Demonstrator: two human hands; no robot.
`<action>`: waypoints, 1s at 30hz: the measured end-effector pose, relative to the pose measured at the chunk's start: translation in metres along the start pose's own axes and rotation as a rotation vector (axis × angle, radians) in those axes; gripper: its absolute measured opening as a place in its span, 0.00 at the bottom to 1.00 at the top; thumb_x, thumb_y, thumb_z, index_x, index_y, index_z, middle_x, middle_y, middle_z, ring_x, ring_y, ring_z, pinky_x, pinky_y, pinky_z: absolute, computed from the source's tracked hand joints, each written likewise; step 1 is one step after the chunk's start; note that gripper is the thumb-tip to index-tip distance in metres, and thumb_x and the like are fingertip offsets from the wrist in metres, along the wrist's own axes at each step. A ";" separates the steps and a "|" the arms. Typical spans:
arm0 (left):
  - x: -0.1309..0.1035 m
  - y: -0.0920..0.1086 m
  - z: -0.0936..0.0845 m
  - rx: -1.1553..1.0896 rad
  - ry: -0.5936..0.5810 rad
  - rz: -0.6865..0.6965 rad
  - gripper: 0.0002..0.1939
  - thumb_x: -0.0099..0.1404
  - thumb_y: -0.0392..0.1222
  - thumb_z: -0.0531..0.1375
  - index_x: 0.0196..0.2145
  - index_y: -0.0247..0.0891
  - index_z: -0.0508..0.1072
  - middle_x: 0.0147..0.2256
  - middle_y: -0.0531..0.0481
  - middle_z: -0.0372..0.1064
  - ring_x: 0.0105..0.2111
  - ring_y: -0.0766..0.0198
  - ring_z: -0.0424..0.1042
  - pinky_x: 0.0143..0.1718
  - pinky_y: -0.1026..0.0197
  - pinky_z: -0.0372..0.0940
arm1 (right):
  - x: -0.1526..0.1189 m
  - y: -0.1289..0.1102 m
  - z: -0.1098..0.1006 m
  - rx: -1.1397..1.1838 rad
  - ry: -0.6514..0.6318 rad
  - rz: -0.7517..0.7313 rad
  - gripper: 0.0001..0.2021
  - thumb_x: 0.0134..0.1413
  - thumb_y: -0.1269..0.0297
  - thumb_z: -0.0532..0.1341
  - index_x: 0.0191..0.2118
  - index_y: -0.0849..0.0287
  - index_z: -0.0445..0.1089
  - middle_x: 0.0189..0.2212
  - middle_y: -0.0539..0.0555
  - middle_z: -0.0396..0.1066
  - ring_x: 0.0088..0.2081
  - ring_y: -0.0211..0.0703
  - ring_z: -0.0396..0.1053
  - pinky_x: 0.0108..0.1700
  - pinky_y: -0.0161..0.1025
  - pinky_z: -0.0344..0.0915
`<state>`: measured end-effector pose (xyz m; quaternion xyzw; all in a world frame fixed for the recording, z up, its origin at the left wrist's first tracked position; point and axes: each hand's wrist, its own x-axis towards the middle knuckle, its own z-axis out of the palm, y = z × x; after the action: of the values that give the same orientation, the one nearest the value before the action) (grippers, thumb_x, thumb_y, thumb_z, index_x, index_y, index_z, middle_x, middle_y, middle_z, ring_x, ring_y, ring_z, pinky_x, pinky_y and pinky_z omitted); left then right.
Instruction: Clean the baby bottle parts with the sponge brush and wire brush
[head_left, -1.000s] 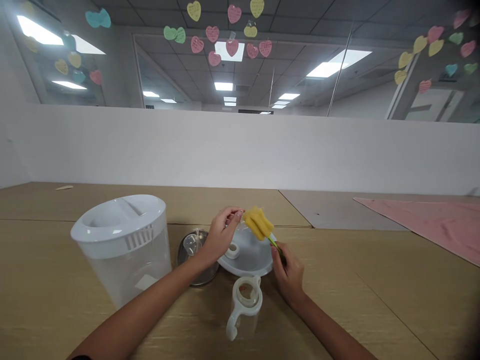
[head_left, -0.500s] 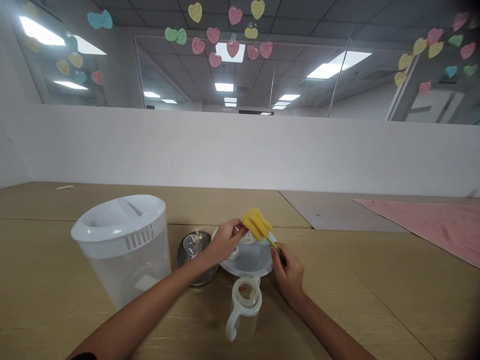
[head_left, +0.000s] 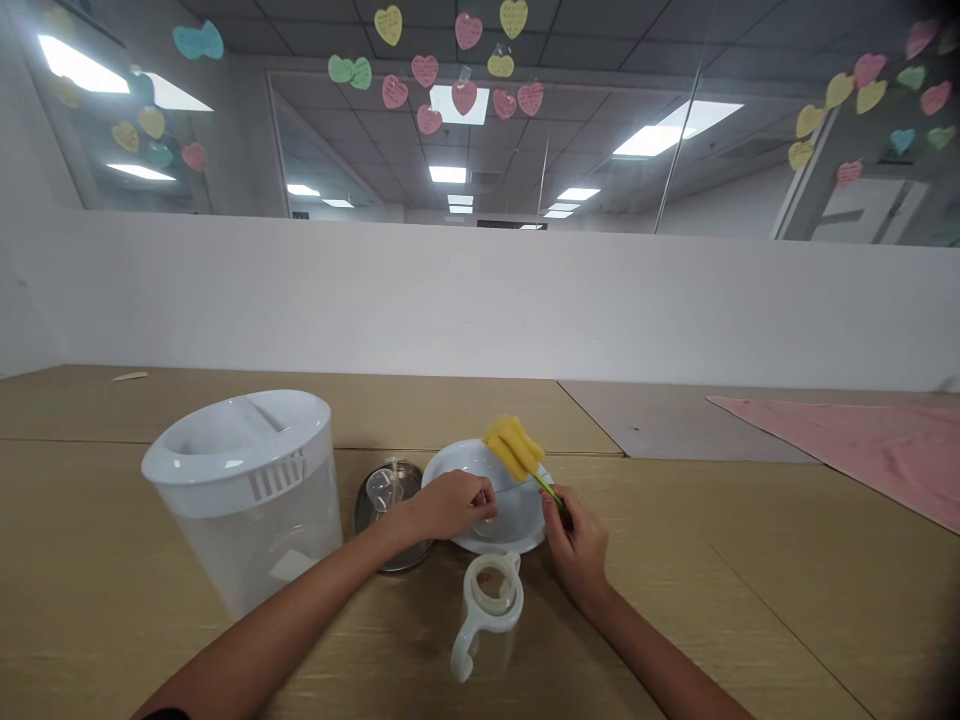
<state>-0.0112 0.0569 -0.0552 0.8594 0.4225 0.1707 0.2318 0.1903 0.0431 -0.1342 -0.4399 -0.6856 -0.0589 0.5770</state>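
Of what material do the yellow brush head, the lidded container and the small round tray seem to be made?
Yellow brush head: likely sponge foam, matte and soft-looking.
Lidded container: probably plastic; glossy white lid, translucent body.
Small round tray: seemingly metal, because its grey surface shines.

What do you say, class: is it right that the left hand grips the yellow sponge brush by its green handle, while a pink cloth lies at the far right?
Not quite: the head view shows the right hand, not the left hand, gripping the yellow sponge brush by its green handle, while a pink cloth lies at the far right.
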 end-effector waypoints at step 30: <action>-0.041 0.046 -0.057 0.219 0.621 0.163 0.09 0.63 0.42 0.51 0.35 0.38 0.69 0.32 0.50 0.69 0.32 0.64 0.66 0.36 0.63 0.61 | 0.000 0.001 0.000 -0.032 -0.005 -0.031 0.11 0.59 0.63 0.53 0.33 0.62 0.69 0.21 0.49 0.64 0.21 0.32 0.59 0.25 0.31 0.55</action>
<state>-0.0334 0.0141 0.0133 0.8172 0.4187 0.3957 -0.0161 0.1914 0.0440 -0.1345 -0.4385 -0.6928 -0.0777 0.5672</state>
